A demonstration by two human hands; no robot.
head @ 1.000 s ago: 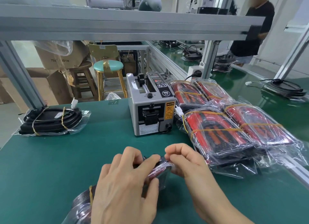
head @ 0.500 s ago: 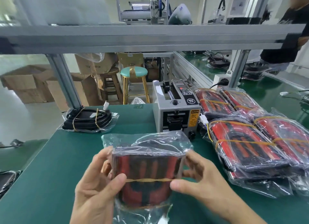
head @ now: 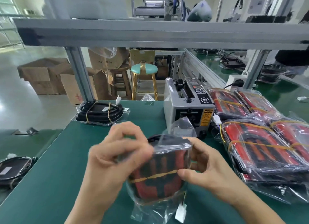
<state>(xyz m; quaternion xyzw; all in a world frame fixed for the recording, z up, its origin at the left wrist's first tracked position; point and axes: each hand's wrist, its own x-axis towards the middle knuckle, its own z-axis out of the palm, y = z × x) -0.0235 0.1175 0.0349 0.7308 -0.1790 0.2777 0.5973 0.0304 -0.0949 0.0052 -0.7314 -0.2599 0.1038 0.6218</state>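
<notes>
Both grips, left hand and right hand, clasp a clear-bagged red-and-black cable bundle banded yellow.

glossy pale floor, cardboard boxes, teal-seated stool, aluminium frame beam, green bench.

Operator body, head view: two bare hands and forearms.
Left hand and right hand are both bare, uncovered from fingertips to wrists. Left forearm and right forearm are bare too, down to the bottom frame edge; slim, narrowing at the wrists. Knuckles and finger creases read sharp on the right hand. Left hand is blurred, so finger detail there is unreadable.
</notes>
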